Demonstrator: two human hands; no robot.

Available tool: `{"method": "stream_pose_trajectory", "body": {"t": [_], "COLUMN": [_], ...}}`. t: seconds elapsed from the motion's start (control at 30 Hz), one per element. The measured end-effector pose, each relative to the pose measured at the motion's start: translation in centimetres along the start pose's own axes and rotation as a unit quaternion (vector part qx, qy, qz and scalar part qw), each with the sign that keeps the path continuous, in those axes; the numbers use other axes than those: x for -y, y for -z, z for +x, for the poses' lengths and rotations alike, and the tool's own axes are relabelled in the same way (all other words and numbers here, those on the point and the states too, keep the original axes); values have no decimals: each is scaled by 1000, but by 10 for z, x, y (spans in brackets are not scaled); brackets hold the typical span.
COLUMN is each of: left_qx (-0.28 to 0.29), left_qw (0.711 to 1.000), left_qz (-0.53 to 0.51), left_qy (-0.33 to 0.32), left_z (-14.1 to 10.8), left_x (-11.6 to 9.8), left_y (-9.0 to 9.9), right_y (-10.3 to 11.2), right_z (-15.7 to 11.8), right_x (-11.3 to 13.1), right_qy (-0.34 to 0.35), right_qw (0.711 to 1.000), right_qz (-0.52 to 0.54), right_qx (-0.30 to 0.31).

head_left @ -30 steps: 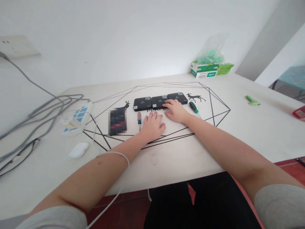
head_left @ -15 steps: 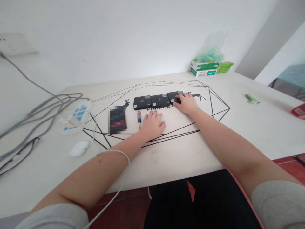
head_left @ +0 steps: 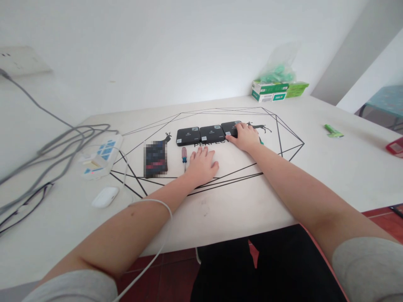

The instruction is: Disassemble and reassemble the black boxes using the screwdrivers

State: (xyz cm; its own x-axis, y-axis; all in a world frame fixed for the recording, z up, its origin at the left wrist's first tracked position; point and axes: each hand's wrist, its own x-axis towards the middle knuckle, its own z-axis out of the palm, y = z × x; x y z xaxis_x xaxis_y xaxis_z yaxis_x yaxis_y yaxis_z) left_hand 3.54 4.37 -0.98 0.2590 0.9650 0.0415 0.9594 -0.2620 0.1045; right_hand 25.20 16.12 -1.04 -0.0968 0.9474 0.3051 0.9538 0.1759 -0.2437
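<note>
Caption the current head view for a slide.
Right hand at the rightmost of three black cases; left hand spread beside a blue-collared screwdriver.

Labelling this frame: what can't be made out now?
Head view:
Rightmost black box: part, behind the right hand.
Green item: mostly, behind that hand and arm.
Pink-handled screwdriver: tip, behind left hand or wrist.
Dark item: surface, pixelated.
Red object: cut by right edge.

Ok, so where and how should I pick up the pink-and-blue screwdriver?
Take the screwdriver by its handle, probably from above, pinching its left and right sides. The handle lies lengthwise away from you and is thicker than the shaft, which points back toward you.
</note>
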Motion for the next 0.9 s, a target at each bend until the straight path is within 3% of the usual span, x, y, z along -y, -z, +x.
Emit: {"method": "stream_pose_trajectory", "body": {"t": [0.43,0.9], "left_qx": [1,-1], "left_qw": [1000,1000], "left_qz": [-4,-1], "left_qy": [4,1], "left_z": [0,0], "left_x": [-1,0], "left_y": [1,0], "right_y": [-2,-7], "right_z": [3,8], "right_x": [1,1], "right_qy": [-8,-82], "right_qw": [1000,996], "right_qz": [9,31], "right_qx": [3,-12]}}
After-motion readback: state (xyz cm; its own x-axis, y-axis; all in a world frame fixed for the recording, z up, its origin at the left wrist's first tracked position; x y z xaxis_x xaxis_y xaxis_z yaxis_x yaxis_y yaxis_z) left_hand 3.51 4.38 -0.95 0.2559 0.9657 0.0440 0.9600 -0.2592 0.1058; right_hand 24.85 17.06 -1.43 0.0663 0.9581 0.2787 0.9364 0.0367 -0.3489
